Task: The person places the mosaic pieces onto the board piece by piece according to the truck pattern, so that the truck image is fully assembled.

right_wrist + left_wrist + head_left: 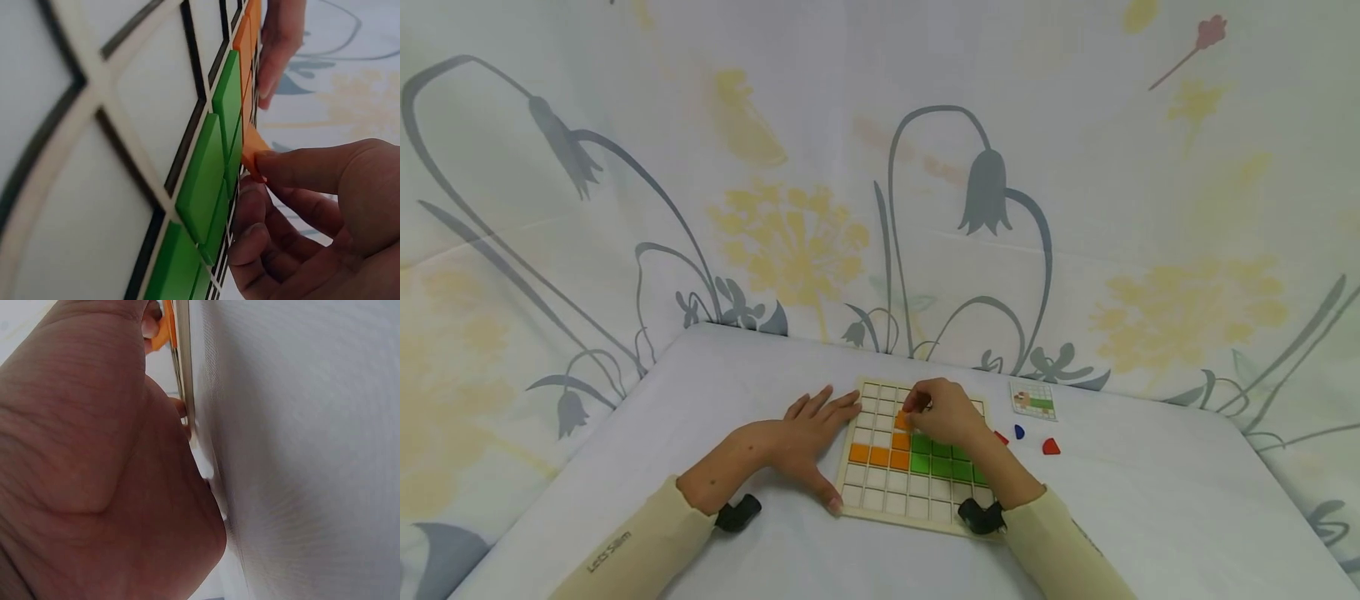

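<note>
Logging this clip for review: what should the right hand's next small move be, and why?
Probably lower the orange tile flat into the grid: the right hand pinches it tilted against the board, not yet seated, while the left hand spans the board's left edge.

Two hands (807, 439) are shown with one gridded board (875, 479), one picture card (1033, 402), five orange tiles (879, 456), one blue piece (1019, 432), two red pieces (1050, 447) and green tiles (940, 467), partly covered, of which at least six can be counted
</note>
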`<state>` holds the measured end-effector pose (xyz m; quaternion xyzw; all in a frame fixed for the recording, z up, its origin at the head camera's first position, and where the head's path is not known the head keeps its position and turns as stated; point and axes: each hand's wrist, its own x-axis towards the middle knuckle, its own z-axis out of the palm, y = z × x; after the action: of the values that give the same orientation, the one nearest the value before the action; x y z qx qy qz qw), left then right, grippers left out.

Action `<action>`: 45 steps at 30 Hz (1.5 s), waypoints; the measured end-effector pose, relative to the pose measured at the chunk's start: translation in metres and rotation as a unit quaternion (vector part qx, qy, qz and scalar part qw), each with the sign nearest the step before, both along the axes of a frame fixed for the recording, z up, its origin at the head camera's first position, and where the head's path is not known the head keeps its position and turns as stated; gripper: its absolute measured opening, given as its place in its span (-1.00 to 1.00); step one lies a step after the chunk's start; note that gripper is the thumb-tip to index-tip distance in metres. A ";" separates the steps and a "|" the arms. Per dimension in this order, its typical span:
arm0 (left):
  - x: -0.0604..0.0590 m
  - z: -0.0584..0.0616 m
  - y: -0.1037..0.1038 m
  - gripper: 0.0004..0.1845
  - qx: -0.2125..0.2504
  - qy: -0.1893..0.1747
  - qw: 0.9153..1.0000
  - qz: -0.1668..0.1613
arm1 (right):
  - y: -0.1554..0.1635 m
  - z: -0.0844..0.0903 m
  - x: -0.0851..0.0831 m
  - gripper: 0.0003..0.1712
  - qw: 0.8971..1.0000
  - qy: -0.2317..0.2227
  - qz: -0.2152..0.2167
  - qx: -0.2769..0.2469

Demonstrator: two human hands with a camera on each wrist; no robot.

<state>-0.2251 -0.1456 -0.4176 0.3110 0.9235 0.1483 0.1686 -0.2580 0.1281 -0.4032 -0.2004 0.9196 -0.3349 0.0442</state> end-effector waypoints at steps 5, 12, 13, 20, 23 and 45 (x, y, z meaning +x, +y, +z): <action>0.000 -0.001 -0.001 0.49 -0.004 0.007 1.000 -0.003 | 0.005 0.000 0.004 -0.94 1.000 -0.013 -0.005 0.001; -0.001 -0.004 0.000 0.49 -0.003 0.007 1.000 -0.003 | 0.037 0.005 0.012 -0.89 1.000 0.009 -0.002 0.004; -0.001 -0.004 0.000 0.49 -0.003 0.007 1.000 -0.002 | 0.045 0.005 0.013 -0.89 1.000 0.014 -0.002 0.006; 0.000 -0.001 0.001 0.49 -0.004 0.006 1.000 -0.002 | 0.097 0.003 0.024 -0.95 0.997 0.044 -0.037 0.043; 0.002 0.001 0.000 0.49 -0.003 0.002 1.000 -0.001 | 0.114 0.001 0.027 -0.94 0.997 0.045 -0.039 0.055; -0.001 -0.001 0.000 0.49 0.000 0.002 1.000 -0.002 | 0.126 0.002 0.025 -0.74 0.998 0.044 -0.020 0.042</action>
<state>-0.2261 -0.1453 -0.4185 0.3134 0.9231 0.1472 0.1673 -0.2334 0.2541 -0.4014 -0.1949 0.9377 -0.2875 0.0054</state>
